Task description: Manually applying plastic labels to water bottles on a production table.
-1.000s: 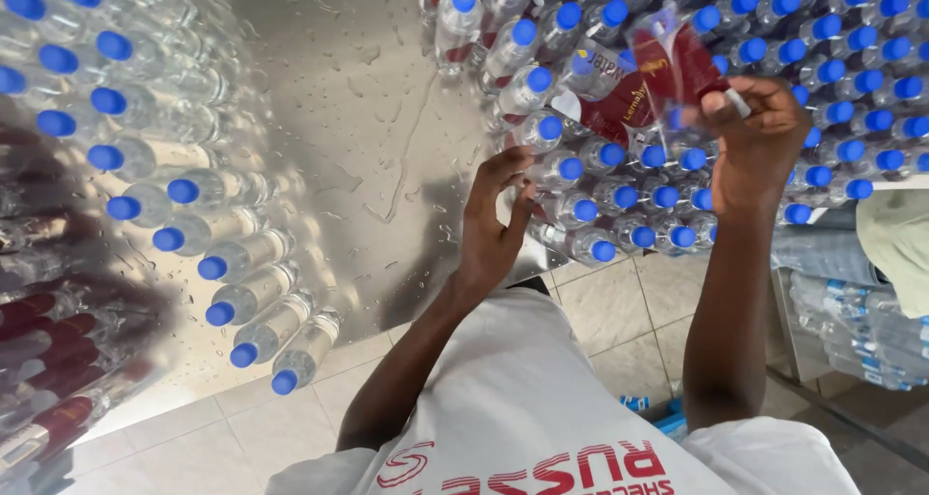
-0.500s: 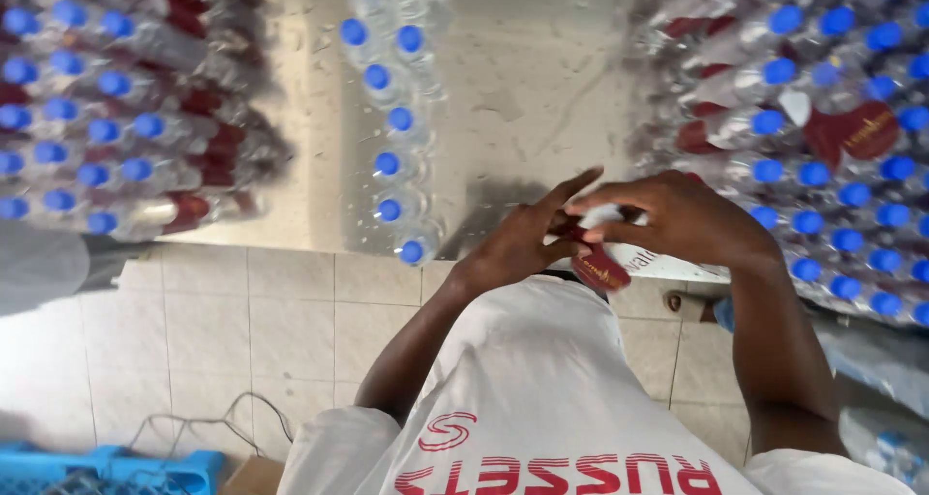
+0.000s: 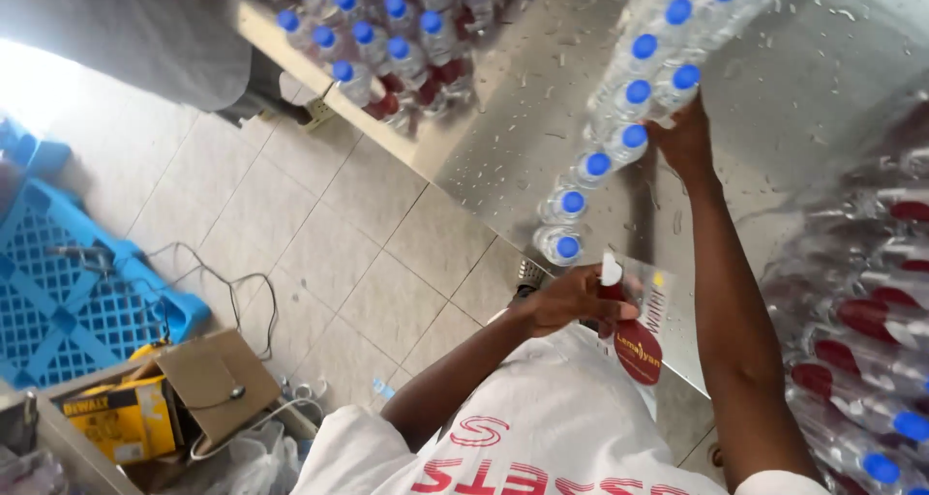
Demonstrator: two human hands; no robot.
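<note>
Labels (image 3: 641,332), clear strips with a dark red round end, sit pinched in your left hand (image 3: 571,300) just off the near edge of the wet steel table (image 3: 774,98). Farther along that table, your right hand (image 3: 685,139) grips a blue-capped bottle (image 3: 668,87) in the row of bottles (image 3: 619,147).

Left hand (image 3: 573,301) held close before chest, forearm bent inward, fingers curled, thumb pinching against fingertips. Right arm stretched nearly straight, well away from body; right hand (image 3: 685,139) at far end, fingers folded forward, back of hand showing.
</note>
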